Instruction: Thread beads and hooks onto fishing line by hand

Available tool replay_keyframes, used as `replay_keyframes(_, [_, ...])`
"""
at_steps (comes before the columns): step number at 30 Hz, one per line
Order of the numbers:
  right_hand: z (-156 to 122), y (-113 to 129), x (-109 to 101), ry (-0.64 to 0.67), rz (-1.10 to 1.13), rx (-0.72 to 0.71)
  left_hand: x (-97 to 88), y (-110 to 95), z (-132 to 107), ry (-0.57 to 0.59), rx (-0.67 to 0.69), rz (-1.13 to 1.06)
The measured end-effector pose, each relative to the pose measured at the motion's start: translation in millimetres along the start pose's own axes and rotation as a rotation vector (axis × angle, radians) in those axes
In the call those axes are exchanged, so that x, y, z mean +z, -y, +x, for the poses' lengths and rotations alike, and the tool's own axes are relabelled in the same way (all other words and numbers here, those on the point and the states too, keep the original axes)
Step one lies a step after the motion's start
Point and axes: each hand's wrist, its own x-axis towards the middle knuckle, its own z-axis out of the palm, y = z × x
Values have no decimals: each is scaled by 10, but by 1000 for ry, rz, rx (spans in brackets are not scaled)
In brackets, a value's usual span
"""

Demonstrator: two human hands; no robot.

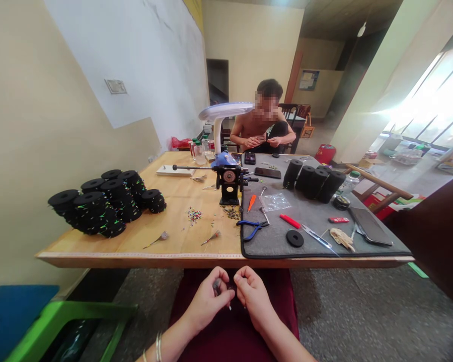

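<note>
My left hand (210, 296) is closed over my lap, just below the table's front edge. A small greyish thing (216, 287) shows between its curled fingers, too small to name, and a tiny pale tip sticks out under the thumb. Close beside it, my right hand (252, 291) is pinched, thumb against fingers. Whatever its fingertips hold is hidden. On the table above my hands lie two thin bundles, one at the left (161, 237) and one nearer the middle (212, 237), each flaring at one end. Blue-handled pliers (252, 229) rest on the grey mat.
Black foam spools (94, 201) stand at left, with more (313, 182) at right. A black clamp-like device (229, 183), white lamp (226, 110), small colored beads (194, 215), red-handled scissors (305, 230) and a black foam ring (295, 238) occupy the table. A person (264, 125) sits opposite.
</note>
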Motion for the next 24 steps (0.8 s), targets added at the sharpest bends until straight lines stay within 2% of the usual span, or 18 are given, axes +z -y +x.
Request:
replay_keyframes(5, [-14, 28, 3, -8, 4, 22, -28, 16, 9, 48, -19, 40])
replay_keyframes(11, [-20, 35, 8, -9, -37, 12, -33, 46, 19, 13, -26, 8])
replay_keyframes(15, [-22, 25, 19, 36, -90, 42, -45, 30, 23, -42, -5, -29])
replay_keyframes(20, [-39, 44, 45, 90, -143, 62, -73, 50, 36, -53, 13, -79])
replay_keyframes(24, [-27, 15, 24, 94, -215, 69, -85, 55, 38, -101, 14, -85])
